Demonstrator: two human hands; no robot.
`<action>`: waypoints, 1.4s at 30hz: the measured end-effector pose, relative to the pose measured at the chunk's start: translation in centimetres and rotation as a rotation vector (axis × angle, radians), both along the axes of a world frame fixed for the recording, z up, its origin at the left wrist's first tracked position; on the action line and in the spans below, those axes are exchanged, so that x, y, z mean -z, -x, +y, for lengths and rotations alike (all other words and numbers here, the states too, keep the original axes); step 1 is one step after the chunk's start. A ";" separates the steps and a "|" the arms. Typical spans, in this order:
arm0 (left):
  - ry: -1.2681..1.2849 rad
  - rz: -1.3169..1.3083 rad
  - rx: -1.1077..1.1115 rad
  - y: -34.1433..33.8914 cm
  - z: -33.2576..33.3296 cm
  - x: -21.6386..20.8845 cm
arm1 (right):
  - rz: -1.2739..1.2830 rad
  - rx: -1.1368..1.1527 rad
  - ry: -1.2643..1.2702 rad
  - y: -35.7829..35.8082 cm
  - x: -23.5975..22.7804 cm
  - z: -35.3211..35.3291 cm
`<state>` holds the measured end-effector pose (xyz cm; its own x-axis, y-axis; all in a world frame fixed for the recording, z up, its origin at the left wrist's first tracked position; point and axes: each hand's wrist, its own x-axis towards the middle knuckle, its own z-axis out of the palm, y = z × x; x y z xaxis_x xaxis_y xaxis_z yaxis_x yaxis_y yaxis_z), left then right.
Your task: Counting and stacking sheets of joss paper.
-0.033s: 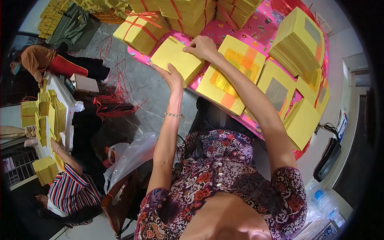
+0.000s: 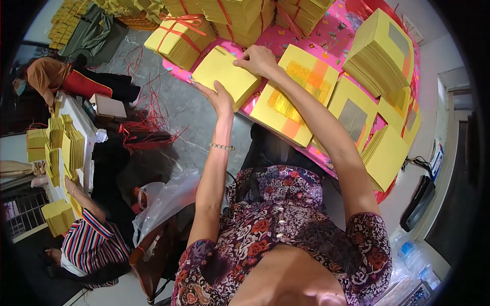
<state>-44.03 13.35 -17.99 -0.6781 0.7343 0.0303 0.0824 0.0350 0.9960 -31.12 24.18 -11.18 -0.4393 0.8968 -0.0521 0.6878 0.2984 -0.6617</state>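
Observation:
A thick stack of yellow paper (image 2: 222, 72) lies in front of me at the table's left edge. My left hand (image 2: 220, 100) holds its near side, thumb up against the top edge and fingers along the side and partly beneath. At the right corner my right hand (image 2: 258, 62) grips the stack with bent fingers; the fingertips are partly hidden. Right beside it, under my right forearm, lies another yellow paper stack (image 2: 263, 109) with a gold and orange patch on top. A yellow bundle tied with red ribbon (image 2: 176, 43) sits just beyond the held stack.
Tall tied yellow stacks (image 2: 237, 23) stand at the back of the pink-covered table (image 2: 334, 43). More stacks (image 2: 380, 53) fill its right side. On the left, two people work at a white table (image 2: 88, 148). Red strings (image 2: 153, 120) and a clear plastic bag (image 2: 171, 199) lie nearby.

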 end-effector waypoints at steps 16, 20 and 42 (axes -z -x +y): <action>-0.073 -0.002 0.007 0.1 -0.1 0.2 | 0.079 -0.036 -0.079 -0.3 0.6 0.4; -0.111 -0.135 0.009 -0.3 -0.3 -0.9 | 0.049 -0.011 0.169 -0.6 -0.7 0.8; -0.135 -0.211 0.083 0.0 -0.2 -0.4 | -0.009 -0.031 0.078 -0.4 -0.9 0.4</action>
